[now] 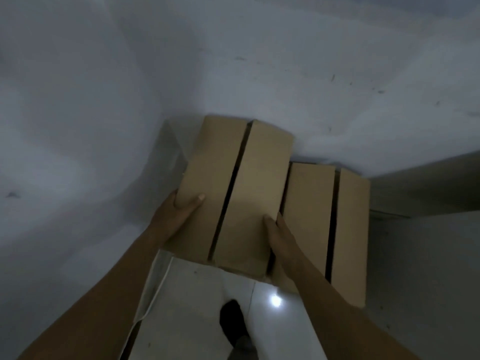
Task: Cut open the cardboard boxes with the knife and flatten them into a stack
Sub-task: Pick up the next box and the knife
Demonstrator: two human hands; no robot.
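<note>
A brown cardboard box (249, 178) with its two top flaps closed and a dark slit between them is held up in front of me, tilted. My left hand (179, 211) grips its left side, thumb lying on the top flap. My right hand (280, 242) grips the right side, thumb on top, fingers hidden under the box. A second closed cardboard box (337, 224) stands just to the right, lower down. No knife is in view.
A pale wall (130, 100) fills the upper view, meeting another wall at the right. Below lie white floor tiles (197, 294) with a light reflection, my dark shoe (232, 320), and a flat pale cardboard sheet (153, 289) at the left.
</note>
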